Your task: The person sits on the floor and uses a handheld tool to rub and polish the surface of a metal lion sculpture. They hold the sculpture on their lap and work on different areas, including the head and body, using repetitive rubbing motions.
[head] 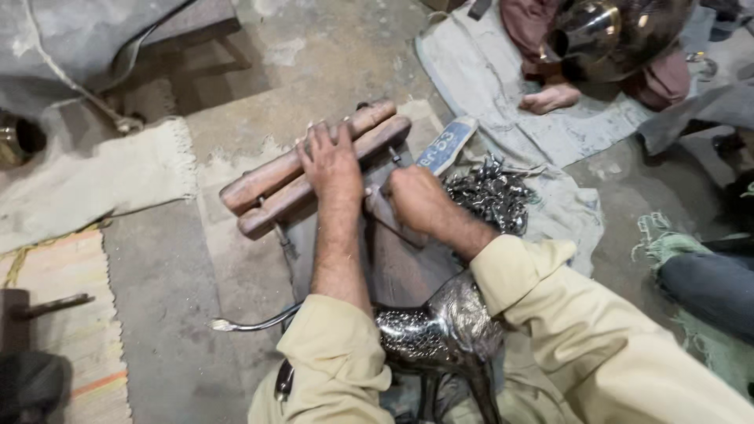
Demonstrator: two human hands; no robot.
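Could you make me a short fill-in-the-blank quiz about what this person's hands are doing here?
1. The left hand lies flat on two long bars made of ____.
2. The right hand is closed into a ____ beside those bars.
3. Right of that hand lies a heap of small shiny pieces made of ____.
4. Both sleeves are ____ in colour.

Missing words: wood; fist; metal; beige

Left hand [331,163] on wooden clamp [314,169]; metal pile [491,200] right; figurine [440,330] nearer.
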